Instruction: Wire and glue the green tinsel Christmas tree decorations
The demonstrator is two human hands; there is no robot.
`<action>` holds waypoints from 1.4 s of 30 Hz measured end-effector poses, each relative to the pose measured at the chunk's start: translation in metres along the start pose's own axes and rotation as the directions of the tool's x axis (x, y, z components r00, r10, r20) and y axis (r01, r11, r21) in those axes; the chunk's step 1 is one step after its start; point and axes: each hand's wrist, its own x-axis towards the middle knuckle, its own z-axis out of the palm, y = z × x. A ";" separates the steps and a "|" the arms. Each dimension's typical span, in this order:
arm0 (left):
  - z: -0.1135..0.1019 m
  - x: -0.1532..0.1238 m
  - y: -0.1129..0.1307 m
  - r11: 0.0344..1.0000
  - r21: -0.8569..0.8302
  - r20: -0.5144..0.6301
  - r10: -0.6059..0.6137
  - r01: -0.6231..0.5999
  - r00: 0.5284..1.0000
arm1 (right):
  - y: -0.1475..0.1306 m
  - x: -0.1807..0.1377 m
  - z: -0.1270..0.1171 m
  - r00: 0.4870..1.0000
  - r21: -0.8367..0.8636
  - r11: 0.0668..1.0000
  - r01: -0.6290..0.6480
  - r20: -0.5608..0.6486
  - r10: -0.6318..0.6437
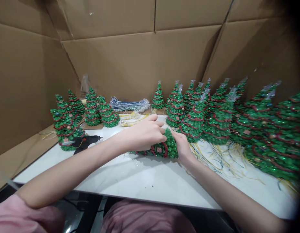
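Observation:
A small green Christmas tree (172,149) with red garland and a pink ornament lies on its side on the white table. My right hand (183,147) grips its right end, thumb uppermost. Over the tree, my left hand (151,132) reaches across with bent fingers, their tips close to the right hand's thumb. Whatever those fingers pinch is hidden from view. Part of the tree's left portion is covered by my left hand and forearm.
Several decorated trees (217,124) with clear stars stand at right; others without visible stars stand at left (91,108). A black glue gun (88,140) rests by the left trees. Behind are bundled blue-white wires (129,105); loose yellow and green strands (220,160) lie at right. Cardboard walls (130,64) enclose the table (140,181).

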 end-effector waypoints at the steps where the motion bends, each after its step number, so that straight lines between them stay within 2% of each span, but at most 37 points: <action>1: 0.000 -0.002 -0.001 1.000 -0.024 0.001 -0.016 0.016 1.000 | 0.000 0.000 0.000 1.000 0.008 1.000 -0.001 0.003 0.001; 5: 0.002 -0.013 -0.007 0.984 -0.147 0.005 -0.096 0.096 0.995 | 0.001 -0.001 0.000 1.000 0.013 1.000 -0.004 0.006 0.004; 9: 0.005 -0.020 -0.008 0.960 -0.236 -0.040 -0.166 0.152 0.985 | 0.003 0.000 -0.001 1.000 0.009 1.000 -0.003 -0.004 0.003; 20: 0.010 -0.033 -0.004 0.864 -0.445 -0.032 -0.278 0.236 0.960 | 0.001 -0.003 0.000 1.000 0.008 1.000 -0.013 0.004 0.013; 25: 0.020 -0.037 0.000 0.836 -0.494 -0.037 -0.295 0.239 0.955 | 0.003 -0.003 -0.001 1.000 0.018 1.000 -0.021 -0.011 0.021; 29: 0.028 -0.040 0.001 0.833 -0.491 -0.104 -0.348 0.256 0.932 | 0.003 -0.004 -0.001 0.999 0.027 0.999 -0.029 -0.013 0.029; 31: 0.031 -0.041 0.000 0.828 -0.495 -0.187 -0.397 0.263 0.898 | 0.003 -0.005 -0.001 0.999 0.021 0.999 -0.036 -0.017 0.037; 33: 0.033 -0.041 -0.001 0.803 -0.535 -0.298 -0.470 0.262 0.831 | 0.002 -0.006 -0.001 0.999 0.015 0.999 -0.036 -0.024 0.036; 37: 0.028 -0.041 -0.004 0.718 -0.659 -0.482 -0.633 0.225 0.606 | 0.003 -0.007 -0.002 1.000 -0.003 1.000 -0.028 -0.014 0.028; 38: 0.025 -0.041 -0.004 0.689 -0.697 -0.498 -0.663 0.198 0.559 | 0.002 -0.007 -0.002 1.000 -0.008 1.000 -0.024 -0.009 0.024; 39: 0.023 -0.043 -0.004 0.646 -0.746 -0.485 -0.694 0.163 0.533 | 0.002 -0.007 -0.002 1.000 -0.011 1.000 -0.020 -0.005 0.020; 40: 0.021 -0.044 -0.004 0.586 -0.801 -0.444 -0.719 0.124 0.534 | 0.003 -0.008 -0.002 1.000 -0.013 1.000 -0.017 -0.003 0.017; 41: 0.019 -0.046 -0.003 0.515 -0.852 -0.383 -0.732 0.091 0.563 | 0.003 -0.008 -0.002 1.000 -0.017 1.000 -0.011 -0.004 0.011; 42: 0.017 -0.047 -0.002 0.443 -0.893 -0.309 -0.728 0.077 0.612 | 0.003 -0.008 -0.002 1.000 -0.035 0.999 0.002 -0.008 -0.002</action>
